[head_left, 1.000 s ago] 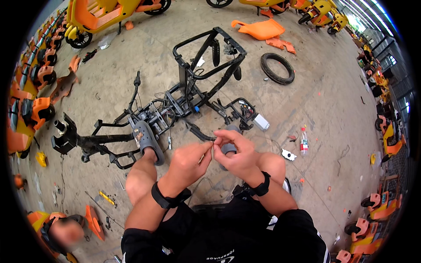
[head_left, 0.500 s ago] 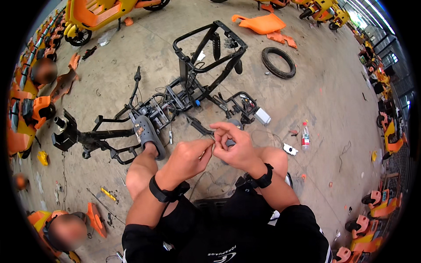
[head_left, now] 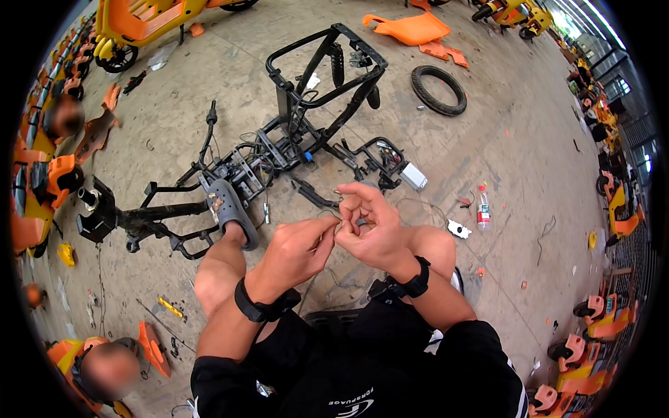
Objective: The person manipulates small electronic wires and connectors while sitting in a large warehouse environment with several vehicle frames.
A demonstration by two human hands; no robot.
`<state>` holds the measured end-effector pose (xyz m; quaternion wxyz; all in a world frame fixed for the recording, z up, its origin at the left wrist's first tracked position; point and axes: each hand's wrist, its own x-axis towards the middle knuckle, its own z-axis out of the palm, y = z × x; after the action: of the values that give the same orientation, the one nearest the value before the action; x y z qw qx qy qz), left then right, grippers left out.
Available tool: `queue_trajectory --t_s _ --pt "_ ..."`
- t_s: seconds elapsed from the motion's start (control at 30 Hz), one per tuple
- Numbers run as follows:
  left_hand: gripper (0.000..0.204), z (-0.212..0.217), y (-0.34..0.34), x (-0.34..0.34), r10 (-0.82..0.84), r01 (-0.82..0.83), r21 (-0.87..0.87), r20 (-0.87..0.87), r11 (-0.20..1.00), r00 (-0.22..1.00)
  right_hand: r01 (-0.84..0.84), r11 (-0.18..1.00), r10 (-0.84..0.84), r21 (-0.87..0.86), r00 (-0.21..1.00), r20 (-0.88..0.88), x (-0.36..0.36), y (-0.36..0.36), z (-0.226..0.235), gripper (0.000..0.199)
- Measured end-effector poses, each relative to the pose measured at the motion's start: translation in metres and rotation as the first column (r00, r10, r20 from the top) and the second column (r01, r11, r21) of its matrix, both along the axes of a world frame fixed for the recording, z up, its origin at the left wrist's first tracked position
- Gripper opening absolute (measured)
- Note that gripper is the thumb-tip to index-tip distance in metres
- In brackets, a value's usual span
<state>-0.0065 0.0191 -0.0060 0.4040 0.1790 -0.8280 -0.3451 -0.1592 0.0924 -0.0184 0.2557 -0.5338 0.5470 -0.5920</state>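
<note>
Fingertip to fingertip, both my hands meet above my knees. My left hand [head_left: 298, 245] is closed in a pinch. My right hand [head_left: 371, 228] has its thumb and fingers curled together beside it, with the index finger arched. A thin dark strand seems to show at the fingertips, but what they hold is too small to make out. Beyond the hands, a black scooter frame [head_left: 230, 205] lies on the floor, with wiring and metal brackets along its middle. My left foot, in a grey clog [head_left: 226, 204], rests against that frame.
A tyre [head_left: 439, 90] and orange body panels [head_left: 411, 29] lie farther off. On the right stand a plastic bottle [head_left: 483, 209] and a small white part [head_left: 458, 229]. A yellow tool [head_left: 170, 306] lies at left. Scooters [head_left: 146, 21] line the edges; other people sit at left.
The view has shifted slightly, so the floor things sit a little higher and more to the left. My hands stay together, fingers making small movements.
</note>
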Motion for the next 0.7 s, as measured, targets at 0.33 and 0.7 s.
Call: queue_trajectory --t_s 0.33,0.7 --pt "0.013 0.003 0.003 0.002 0.054 -0.053 0.152 -0.001 0.987 0.999 -0.015 1.000 0.013 0.025 0.997 0.074 -0.004 0.000 0.000 0.059" --pt "0.010 0.017 -0.017 0.025 0.171 -0.095 0.618 -0.065 0.781 0.983 0.043 0.998 -0.059 0.048 0.919 0.389 -0.024 -0.007 -0.007 0.040"
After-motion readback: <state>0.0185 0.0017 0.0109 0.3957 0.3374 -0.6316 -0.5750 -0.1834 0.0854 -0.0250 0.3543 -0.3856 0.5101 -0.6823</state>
